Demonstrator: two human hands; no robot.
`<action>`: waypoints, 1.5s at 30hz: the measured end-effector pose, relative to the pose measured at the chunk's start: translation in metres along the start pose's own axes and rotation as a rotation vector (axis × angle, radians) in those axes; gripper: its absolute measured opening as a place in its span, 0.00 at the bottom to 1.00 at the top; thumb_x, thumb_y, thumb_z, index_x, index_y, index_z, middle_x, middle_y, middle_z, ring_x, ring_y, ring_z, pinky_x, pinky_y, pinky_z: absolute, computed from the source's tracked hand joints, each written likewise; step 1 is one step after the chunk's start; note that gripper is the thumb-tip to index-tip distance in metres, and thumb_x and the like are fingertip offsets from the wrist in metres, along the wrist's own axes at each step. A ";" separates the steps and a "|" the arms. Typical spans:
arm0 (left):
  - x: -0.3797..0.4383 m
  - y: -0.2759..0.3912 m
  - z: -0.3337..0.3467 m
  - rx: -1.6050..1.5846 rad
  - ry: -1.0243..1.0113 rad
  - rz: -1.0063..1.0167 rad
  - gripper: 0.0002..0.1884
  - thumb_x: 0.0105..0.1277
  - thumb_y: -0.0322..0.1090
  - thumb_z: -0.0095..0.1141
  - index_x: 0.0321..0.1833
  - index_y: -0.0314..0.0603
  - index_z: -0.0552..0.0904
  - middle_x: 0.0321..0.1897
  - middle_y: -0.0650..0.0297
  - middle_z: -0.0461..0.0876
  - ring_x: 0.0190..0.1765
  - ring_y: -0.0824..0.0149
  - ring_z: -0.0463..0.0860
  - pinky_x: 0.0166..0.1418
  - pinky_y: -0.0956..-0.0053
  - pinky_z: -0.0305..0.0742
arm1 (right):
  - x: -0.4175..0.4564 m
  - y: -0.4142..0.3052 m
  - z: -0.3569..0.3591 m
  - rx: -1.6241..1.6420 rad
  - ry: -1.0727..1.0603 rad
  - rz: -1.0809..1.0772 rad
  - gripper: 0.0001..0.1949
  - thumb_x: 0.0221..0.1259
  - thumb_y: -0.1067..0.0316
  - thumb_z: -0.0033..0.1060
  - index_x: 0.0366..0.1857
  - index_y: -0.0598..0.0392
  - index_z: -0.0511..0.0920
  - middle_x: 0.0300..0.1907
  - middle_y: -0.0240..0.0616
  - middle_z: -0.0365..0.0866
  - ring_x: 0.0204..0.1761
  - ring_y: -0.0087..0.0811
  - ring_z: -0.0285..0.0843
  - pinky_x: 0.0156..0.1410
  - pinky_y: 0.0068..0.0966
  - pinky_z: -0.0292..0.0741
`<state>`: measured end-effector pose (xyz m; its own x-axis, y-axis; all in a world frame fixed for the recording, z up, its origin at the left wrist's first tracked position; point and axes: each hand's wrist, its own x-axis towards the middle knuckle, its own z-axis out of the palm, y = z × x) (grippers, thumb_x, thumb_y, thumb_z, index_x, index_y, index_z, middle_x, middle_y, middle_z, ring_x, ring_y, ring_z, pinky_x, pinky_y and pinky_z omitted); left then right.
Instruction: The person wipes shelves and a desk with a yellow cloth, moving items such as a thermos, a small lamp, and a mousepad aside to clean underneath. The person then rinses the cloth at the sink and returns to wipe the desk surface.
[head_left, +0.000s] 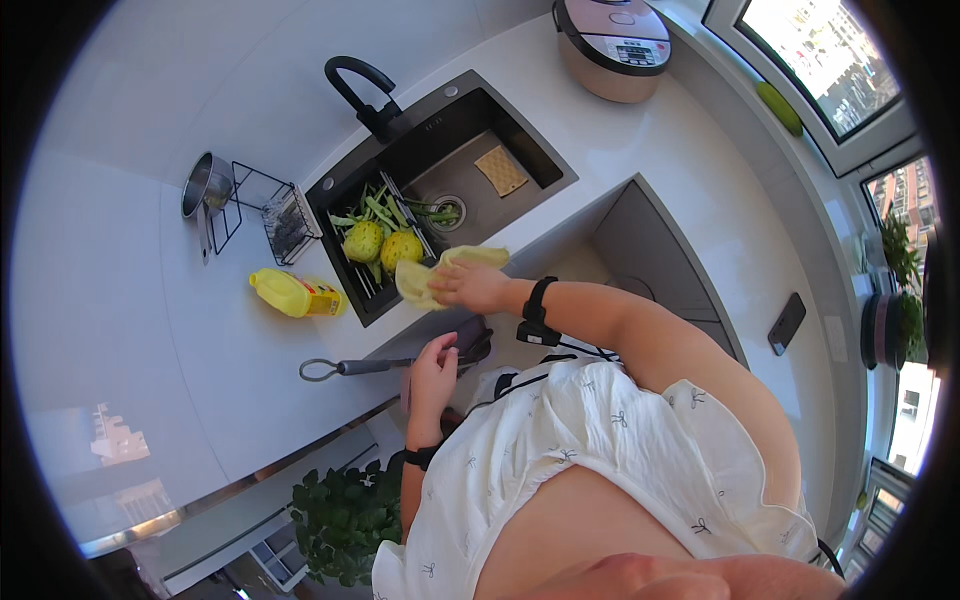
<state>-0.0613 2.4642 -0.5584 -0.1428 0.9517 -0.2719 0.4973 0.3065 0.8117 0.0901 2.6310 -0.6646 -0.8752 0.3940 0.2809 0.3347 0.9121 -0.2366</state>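
Observation:
My right hand (469, 285) lies spread over a pale yellow cloth (420, 283), at the front edge of the sink (491, 217). My left hand (435, 371) is lower, in front of the counter, its fingers loosely bent. A grey-handled utensil with a wire loop (375, 366) passes behind the left hand; whether the hand grips it is unclear. Its dark head (480, 346) shows beyond the fingers. In the sink's left part, two round yellow-green fruits or vegetables (401, 250) rest with long green pods (382, 210) in a rack.
Behind the sink rises a black faucet (364, 97). A tan sponge (501, 171) lies in the basin. Left stand a yellow bottle (296, 292), a wire rack (289, 225) and a metal saucepan (206, 187). To the right are a rice cooker (615, 52) and a phone (787, 324).

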 end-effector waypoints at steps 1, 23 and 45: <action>0.012 0.010 0.002 0.054 -0.007 -0.031 0.14 0.71 0.29 0.57 0.58 0.39 0.83 0.50 0.57 0.87 0.45 0.66 0.88 0.51 0.72 0.80 | 0.006 0.012 0.018 0.040 -0.053 -0.115 0.19 0.59 0.63 0.61 0.56 0.36 0.82 0.73 0.31 0.70 0.78 0.39 0.61 0.82 0.42 0.56; 0.544 0.066 -0.058 -0.085 0.003 0.088 0.38 0.67 0.25 0.46 0.82 0.41 0.54 0.77 0.49 0.65 0.52 0.56 0.88 0.51 0.68 0.81 | 0.054 0.392 -0.038 0.211 0.049 0.794 0.27 0.71 0.68 0.52 0.73 0.42 0.68 0.73 0.48 0.68 0.74 0.57 0.63 0.75 0.49 0.63; 0.403 0.019 -0.001 -0.354 -0.046 -0.183 0.16 0.73 0.40 0.60 0.56 0.38 0.81 0.43 0.62 0.86 0.46 0.69 0.83 0.52 0.72 0.78 | 0.083 0.254 -0.003 1.882 -0.066 1.298 0.15 0.79 0.59 0.48 0.58 0.56 0.74 0.53 0.42 0.83 0.54 0.36 0.83 0.61 0.35 0.79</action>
<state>-0.1104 2.8535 -0.6518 -0.1589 0.8812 -0.4452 0.1406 0.4666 0.8732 0.1036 2.8959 -0.6988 -0.5551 0.4476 -0.7010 -0.0178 -0.8490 -0.5281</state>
